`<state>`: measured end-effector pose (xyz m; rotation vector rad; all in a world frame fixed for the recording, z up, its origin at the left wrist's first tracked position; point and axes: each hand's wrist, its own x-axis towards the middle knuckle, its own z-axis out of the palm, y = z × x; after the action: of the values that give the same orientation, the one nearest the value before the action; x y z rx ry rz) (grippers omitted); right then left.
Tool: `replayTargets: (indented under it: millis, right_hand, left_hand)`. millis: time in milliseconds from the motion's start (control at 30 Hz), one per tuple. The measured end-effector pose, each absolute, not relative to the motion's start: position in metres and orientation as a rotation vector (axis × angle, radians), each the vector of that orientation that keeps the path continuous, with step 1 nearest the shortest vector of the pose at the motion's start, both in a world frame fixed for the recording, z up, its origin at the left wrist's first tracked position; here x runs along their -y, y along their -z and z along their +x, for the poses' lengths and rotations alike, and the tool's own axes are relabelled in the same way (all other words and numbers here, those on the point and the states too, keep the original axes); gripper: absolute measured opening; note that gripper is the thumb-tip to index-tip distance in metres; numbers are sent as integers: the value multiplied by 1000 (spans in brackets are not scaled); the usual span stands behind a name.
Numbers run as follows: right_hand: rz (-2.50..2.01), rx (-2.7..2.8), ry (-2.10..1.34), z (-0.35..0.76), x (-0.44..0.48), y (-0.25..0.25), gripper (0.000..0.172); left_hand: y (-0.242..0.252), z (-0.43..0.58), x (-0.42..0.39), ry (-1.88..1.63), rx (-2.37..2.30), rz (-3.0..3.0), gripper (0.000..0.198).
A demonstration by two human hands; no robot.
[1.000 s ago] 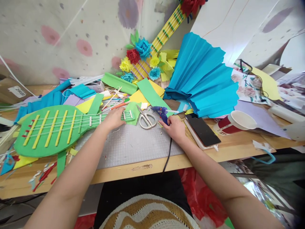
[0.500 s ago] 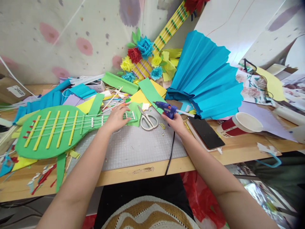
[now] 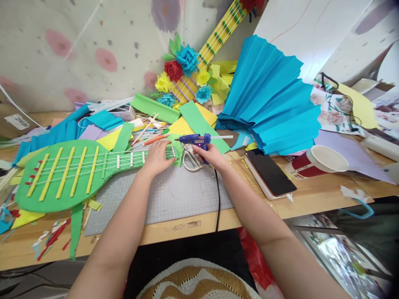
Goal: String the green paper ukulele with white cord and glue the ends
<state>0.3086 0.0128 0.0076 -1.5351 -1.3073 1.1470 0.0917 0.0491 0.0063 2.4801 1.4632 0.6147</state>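
A green paper guitar [image 3: 64, 176] with yellow strips and white strings lies flat at the left. My left hand [image 3: 157, 158] is laid over its neck near the head, fingers curved on the far side and thumb on the near side. In my right hand [image 3: 212, 155] is a blue hot glue gun [image 3: 196, 140], its nozzle pointing left toward the head of the guitar. A white glue stick sticks out of its back. Under the gun lie scissors [image 3: 190, 164], partly hidden by it and my right hand. A black cord [image 3: 218, 199] hangs from the gun's grip.
A grey cutting mat [image 3: 183, 195] covers the table's middle. Behind it, a yellow paper guitar [image 3: 215, 39] with paper flowers leans on the wall beside a pleated blue paper [image 3: 271, 99]. To the right are a phone [image 3: 271, 172] and a paper cup [image 3: 321, 162]. Paper scraps crowd the left.
My right hand has carried the glue gun left, over the scissors and close to the guitar's head. My left hand stays on the neck. The view has shifted slightly.
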Motion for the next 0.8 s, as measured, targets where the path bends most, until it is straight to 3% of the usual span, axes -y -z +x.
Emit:
replayTargets:
  millis: [333, 800]
  right_hand:
    - [-1683, 1530, -1152, 337, -2, -22, 46]
    - [-1870, 1683, -1035, 320, -1, -26, 43]
  left_hand:
    - [-6, 95, -52, -615, -1435, 2391, 43]
    - [-12, 96, -46, -589, -1527, 2473, 48]
